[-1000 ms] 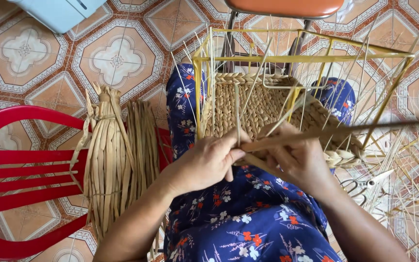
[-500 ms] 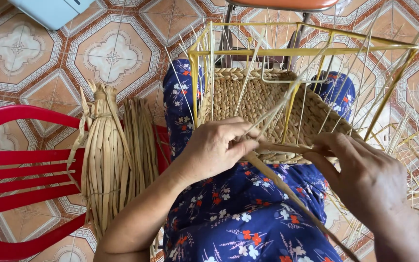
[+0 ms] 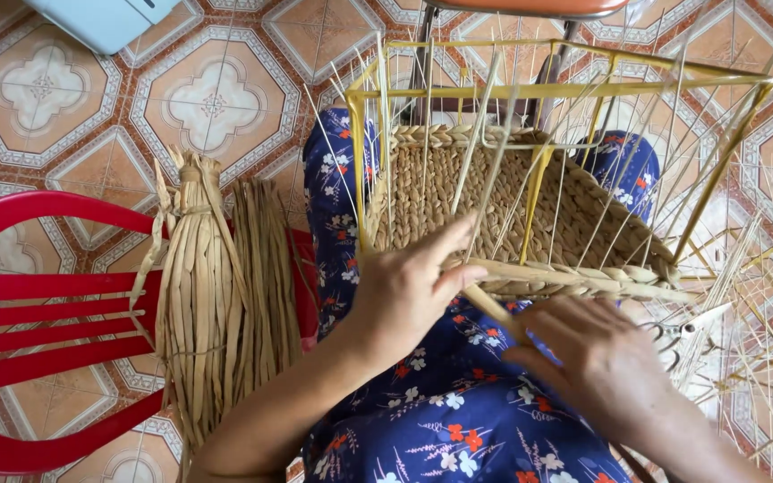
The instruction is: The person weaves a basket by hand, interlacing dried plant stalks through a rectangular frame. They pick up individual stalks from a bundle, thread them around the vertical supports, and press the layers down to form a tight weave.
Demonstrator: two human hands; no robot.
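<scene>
Patterned orange floor tiles lie under you. Your left hand (image 3: 409,291) presses its spread fingers on the half-woven straw basket (image 3: 512,215) in its yellow wire frame; below it, your right hand (image 3: 588,358) pinches a flat straw strand (image 3: 492,310). You look mid-weave: the strand needs tucking between the uprights next.

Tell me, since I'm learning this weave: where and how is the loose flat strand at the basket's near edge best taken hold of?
Probably grip the strand low on its free end, where it slopes out from the braided rim toward the lap. Come from the near right side, as the right hand does; the left hand steadies the basket. The yellow frame and upright stakes crowd other approaches.
</scene>
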